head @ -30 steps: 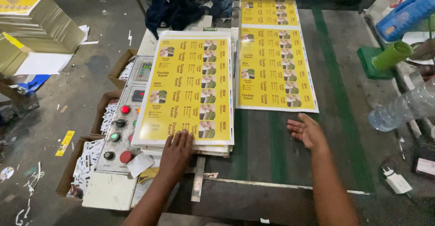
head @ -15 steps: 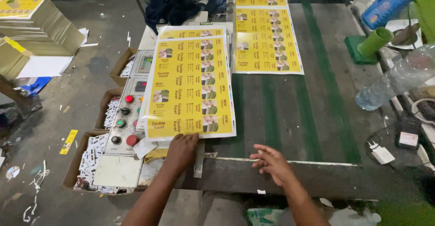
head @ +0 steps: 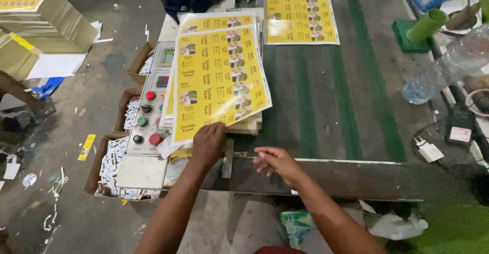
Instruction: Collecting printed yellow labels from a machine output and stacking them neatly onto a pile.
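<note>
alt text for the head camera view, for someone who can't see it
Seen from above, a person's left hand presses on the near edge of a stack of yellow printed sheets on a green-striped conveyor table, while the right hand hovers open over the table's front edge. Another yellow sheet lies farther up the belt, and a button control panel sits left of the stack.

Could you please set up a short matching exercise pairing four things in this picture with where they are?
Things:
1. left hand
2. right hand
3. clear plastic bottle
4. control panel

Places:
a. lying at the right edge
b. left of the sheet stack
c. on the near edge of the top yellow sheet
d. over the belt's front edge, holding nothing

Pairs: 1-c, 2-d, 3-a, 4-b
</note>
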